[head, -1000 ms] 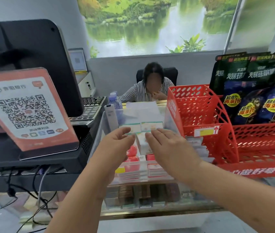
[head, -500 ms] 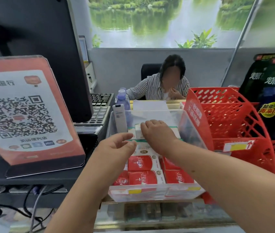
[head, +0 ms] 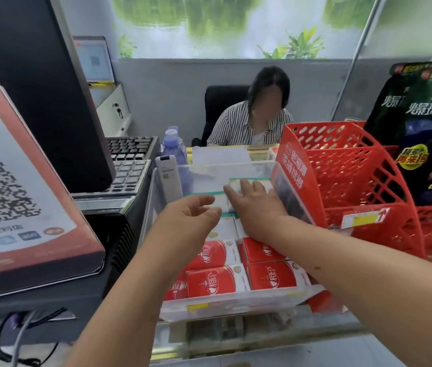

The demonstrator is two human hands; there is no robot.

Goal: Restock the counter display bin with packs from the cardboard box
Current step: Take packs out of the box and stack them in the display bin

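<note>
A clear plastic display bin [head: 238, 303] stands on the glass counter, with red-and-white packs [head: 212, 280] in its front rows and white packs with green edges [head: 236, 185] at the back. My right hand [head: 258, 205] lies flat with straight fingers on the rear white packs. Just left of it, over the bin, my left hand [head: 187, 219] hovers with loosely curled fingers and holds nothing. No cardboard box is in view.
A red perforated rack [head: 349, 178] stands right of the bin, with dark snack bags [head: 421, 123] behind it. On the left are a QR code sign [head: 19, 197], a black monitor [head: 37, 88] and a keyboard [head: 130, 165]. A person in a striped shirt [head: 249, 123] sits behind the counter.
The view has moved closer and lower over the bin. My right hand has slid to the back right packs and flattened; my left hand has drawn slightly back and loosened.
</note>
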